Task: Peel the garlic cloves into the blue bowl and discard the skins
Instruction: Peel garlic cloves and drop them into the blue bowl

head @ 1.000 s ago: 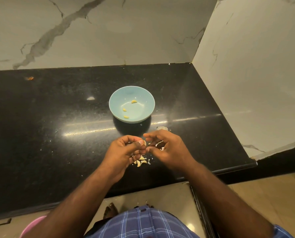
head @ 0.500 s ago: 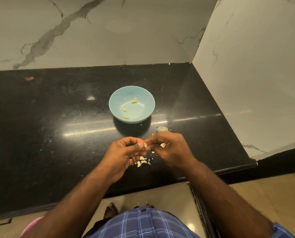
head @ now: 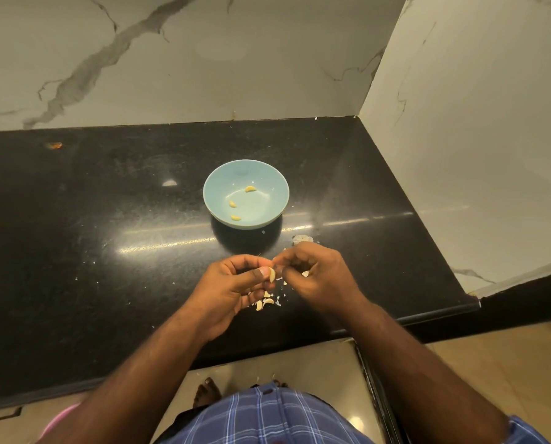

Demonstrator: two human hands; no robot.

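A pale blue bowl point(head: 216, 182) stands in the middle of the black counter with three peeled garlic cloves point(head: 250, 188) inside. Just in front of it, my left hand point(head: 232, 290) pinches a small yellowish garlic clove point(head: 272, 274) between thumb and fingers. My right hand point(head: 315, 277) meets it fingertip to fingertip, its fingers curled and pinching at the clove's skin. Loose cloves and skin scraps point(head: 263, 303) lie on the counter under my hands. A bigger piece of garlic skin point(head: 302, 238) lies just beyond my right hand.
The black counter point(head: 107, 251) ends in a front edge close to my body and meets marble walls at the back and right. A small orange scrap point(head: 53, 145) lies at the far left. Tiny white flecks dot the counter.
My right hand's fingers have curled in tighter and closed up against the left hand's fingertips. The clove between them now shows more clearly. The bowl has not moved.
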